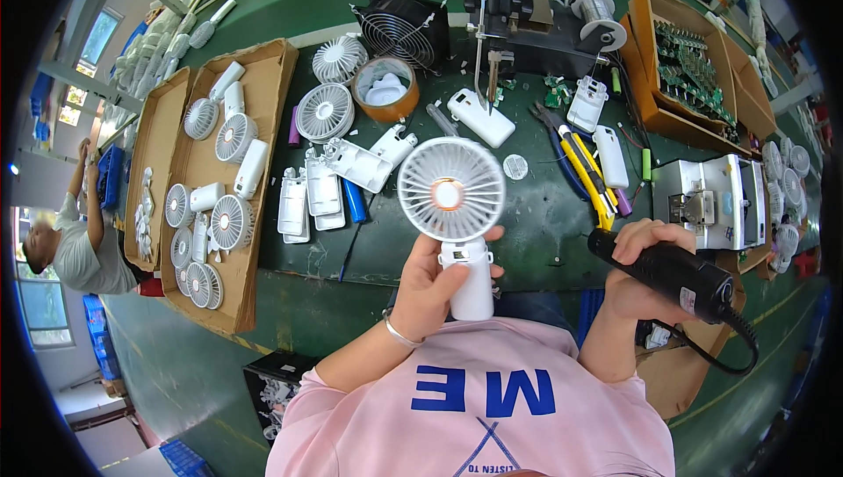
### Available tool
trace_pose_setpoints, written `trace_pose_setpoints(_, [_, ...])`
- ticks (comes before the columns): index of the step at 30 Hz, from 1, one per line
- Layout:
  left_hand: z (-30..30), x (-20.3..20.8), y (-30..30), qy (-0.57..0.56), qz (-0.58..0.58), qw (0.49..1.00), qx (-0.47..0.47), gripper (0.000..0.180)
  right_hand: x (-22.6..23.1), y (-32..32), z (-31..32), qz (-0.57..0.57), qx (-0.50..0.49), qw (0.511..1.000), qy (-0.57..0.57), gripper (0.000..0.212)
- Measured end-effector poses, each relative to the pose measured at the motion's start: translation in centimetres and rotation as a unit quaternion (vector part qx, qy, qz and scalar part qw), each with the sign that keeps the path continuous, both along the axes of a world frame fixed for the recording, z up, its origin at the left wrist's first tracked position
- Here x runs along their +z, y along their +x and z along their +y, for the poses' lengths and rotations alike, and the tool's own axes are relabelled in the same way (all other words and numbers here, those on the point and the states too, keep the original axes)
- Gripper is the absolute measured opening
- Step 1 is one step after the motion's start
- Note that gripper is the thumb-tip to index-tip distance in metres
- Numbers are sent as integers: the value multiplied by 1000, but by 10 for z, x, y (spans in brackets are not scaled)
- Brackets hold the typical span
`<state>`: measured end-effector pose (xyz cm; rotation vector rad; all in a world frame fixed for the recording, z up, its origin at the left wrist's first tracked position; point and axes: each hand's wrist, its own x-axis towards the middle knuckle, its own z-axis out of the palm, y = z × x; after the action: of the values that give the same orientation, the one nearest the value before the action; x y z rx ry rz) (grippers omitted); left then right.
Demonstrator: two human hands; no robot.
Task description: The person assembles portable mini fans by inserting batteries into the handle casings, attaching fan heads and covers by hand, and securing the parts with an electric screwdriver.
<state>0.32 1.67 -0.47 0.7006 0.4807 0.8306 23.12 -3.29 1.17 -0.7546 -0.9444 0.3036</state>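
My left hand point(428, 294) is closed round the white handle of a handheld fan point(452, 180), which stands with its round grille away from me, over the near edge of the green bench. An orange-copper ring circles the fan's hub. My right hand point(648, 268) grips a black corded electric screwdriver point(680, 279) at the right; its nose points left and its coiled cord hangs off the back end. The screwdriver and fan are apart. Just beyond the fan lie white handle shells point(358, 165), a white handle cover point(481, 118) and a small round grille piece point(515, 167).
A cardboard tray point(230, 301) of fan parts lies left. Behind stand a roll of tape point(386, 112), a black cooling fan point(399, 33) and a soldering stand with a wire spool point(599, 20). Rightward are a yellow cutter point(587, 169), a box of circuit boards point(645, 46) and a metal-topped machine point(711, 202).
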Motion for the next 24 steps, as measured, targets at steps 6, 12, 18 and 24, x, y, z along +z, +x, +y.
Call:
trace_pose_setpoints(6, [-3,-2,6,94,90,991,34,45,0,3,-1,-5,-5,1000,2,93])
trace_pose_setpoints(12, [-4,-7,4,89,74,993,21,43,2,4,-1,15,3,1000,7,91])
trace_pose_setpoints(18, [-3,-6,6,142,125,979,71,54,3,5,-1,15,-14,1000,-7,91])
trace_pose_setpoints(24, [-8,-7,5,152,139,976,67,65,2,6,-2,21,-9,1000,2,91])
